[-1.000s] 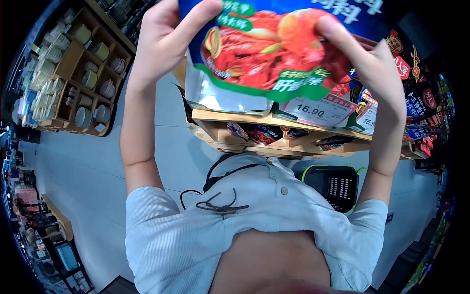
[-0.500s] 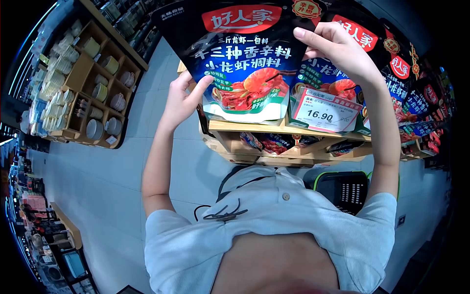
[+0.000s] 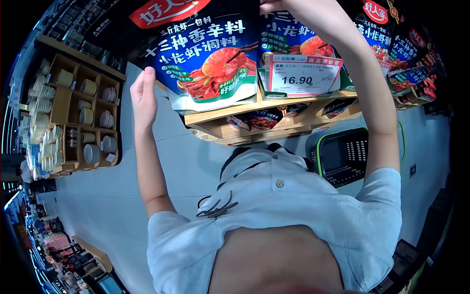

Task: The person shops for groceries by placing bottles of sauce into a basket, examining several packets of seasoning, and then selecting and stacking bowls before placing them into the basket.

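Observation:
A dark blue and black pouch of crayfish seasoning (image 3: 210, 54) stands upright at the front left of the wooden shelf (image 3: 220, 113), its top cut off by the frame. My left hand (image 3: 144, 93) is right beside its left edge, thumb pointing up and no longer lying across the front; the other fingers are mostly hidden. At the top of the view, my right hand (image 3: 281, 6) has its fingers closed at the pouch's upper right edge, partly out of frame. Beneath my right forearm, a matching pouch (image 3: 293, 36) stands behind a price tag (image 3: 306, 76) reading 16.90.
More seasoning pouches (image 3: 406, 54) continue to the right, and others lie on the lower shelf (image 3: 264, 117). A black shopping basket with a green rim (image 3: 342, 154) is on the floor by my right side. Bowls fill a wooden rack (image 3: 88, 112) at left.
The pouch and shelf have shifted left and up in view. My left hand's thumb has come off the pouch front to beside its edge; my right hand has moved up and left.

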A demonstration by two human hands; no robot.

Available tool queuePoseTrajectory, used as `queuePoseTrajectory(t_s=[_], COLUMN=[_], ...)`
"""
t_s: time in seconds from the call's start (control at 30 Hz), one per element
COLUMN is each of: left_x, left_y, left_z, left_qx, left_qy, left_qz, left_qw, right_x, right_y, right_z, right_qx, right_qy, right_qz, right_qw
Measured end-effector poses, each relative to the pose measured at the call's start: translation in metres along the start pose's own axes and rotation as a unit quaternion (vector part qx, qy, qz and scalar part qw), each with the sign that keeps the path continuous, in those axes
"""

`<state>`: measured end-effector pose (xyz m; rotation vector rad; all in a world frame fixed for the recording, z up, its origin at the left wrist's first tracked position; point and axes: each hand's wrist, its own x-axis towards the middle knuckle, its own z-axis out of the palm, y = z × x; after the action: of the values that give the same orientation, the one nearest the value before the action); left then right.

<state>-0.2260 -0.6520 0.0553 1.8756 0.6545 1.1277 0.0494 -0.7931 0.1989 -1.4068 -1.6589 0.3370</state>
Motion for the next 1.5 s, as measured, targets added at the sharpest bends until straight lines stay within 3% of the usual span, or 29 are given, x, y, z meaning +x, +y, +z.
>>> queuePoseTrajectory(t_s=[0.17, 0.23, 0.33, 0.4, 0.47, 0.57, 0.63, 0.67, 0.7, 0.73, 0.8, 0.83, 0.87, 0.93, 1.0, 1.1, 1.13, 1.27, 1.5], left_x=[0.007, 0.008, 0.008, 0.01, 0.013, 0.037, 0.048, 0.05, 0.053, 0.058, 0.071, 0.074, 0.076, 0.077, 0.076, 0.077, 0.08, 0.083, 0.075], left_y=[0.013, 0.009, 0.005, 0.006, -0.001, -0.015, 0.005, 0.037, 0.055, 0.057, 0.061, 0.067, 0.072, 0.071, 0.074, 0.071, 0.067, 0.057, 0.046], left_z=[0.012, 0.008, 0.008, 0.007, -0.003, -0.026, -0.024, -0.005, 0.003, 0.0, -0.008, -0.003, 0.0, -0.003, 0.002, 0.002, 0.002, 0.002, -0.007], left_qx=[-0.078, -0.069, -0.084, -0.116, -0.131, -0.327, -0.377, -0.367, -0.357, -0.376, -0.412, -0.346, -0.313, -0.279, -0.28, -0.269, -0.264, -0.262, -0.251], left_qy=[0.04, 0.03, 0.042, 0.042, 0.034, -0.109, -0.1, -0.04, 0.019, -0.01, -0.069, 0.002, 0.045, 0.039, 0.059, 0.053, 0.053, 0.092, 0.004], left_qz=[-0.012, -0.01, -0.011, -0.004, 0.018, 0.086, 0.078, 0.049, 0.019, 0.025, 0.037, 0.04, 0.051, 0.028, 0.032, 0.047, 0.055, 0.031, 0.147], left_qw=[0.996, 0.997, 0.996, 0.992, 0.991, 0.935, 0.918, 0.928, 0.934, 0.926, 0.908, 0.938, 0.947, 0.959, 0.958, 0.96, 0.961, 0.96, 0.957], right_x=[-0.03, -0.051, -0.077, -0.084, -0.086, -0.078, -0.063, -0.058, -0.054, -0.049, -0.036, -0.028, -0.018, -0.008, -0.003, 0.002, 0.004, 0.008, -0.012], right_y=[0.004, 0.005, 0.003, 0.037, 0.043, 0.022, 0.011, 0.001, -0.005, -0.008, -0.023, -0.021, -0.012, -0.019, -0.015, -0.016, -0.008, -0.006, -0.021], right_z=[-0.01, -0.023, -0.033, -0.037, -0.034, -0.021, -0.003, 0.007, 0.008, 0.016, 0.035, 0.026, 0.033, 0.028, 0.022, 0.026, 0.019, 0.025, 0.041], right_qx=[-0.023, -0.183, -0.313, -0.297, -0.267, -0.129, 0.068, 0.163, 0.042, 0.017, 0.048, 0.017, 0.048, 0.14, 0.135, 0.104, 0.08, 0.09, -0.008], right_qy=[0.15, 0.133, 0.036, 0.035, 0.017, 0.053, 0.084, 0.095, 0.045, 0.057, 0.112, 0.073, 0.13, 0.068, 0.048, 0.102, 0.07, 0.093, 0.197], right_qz=[-0.181, -0.209, -0.091, -0.151, -0.137, -0.048, -0.02, 0.019, 0.003, -0.001, -0.008, -0.014, -0.057, 0.001, 0.024, 0.02, 0.038, 0.046, 0.006], right_qw=[0.972, 0.951, 0.945, 0.942, 0.954, 0.989, 0.994, 0.982, 0.998, 0.998, 0.992, 0.997, 0.989, 0.988, 0.989, 0.989, 0.994, 0.99, 0.98])
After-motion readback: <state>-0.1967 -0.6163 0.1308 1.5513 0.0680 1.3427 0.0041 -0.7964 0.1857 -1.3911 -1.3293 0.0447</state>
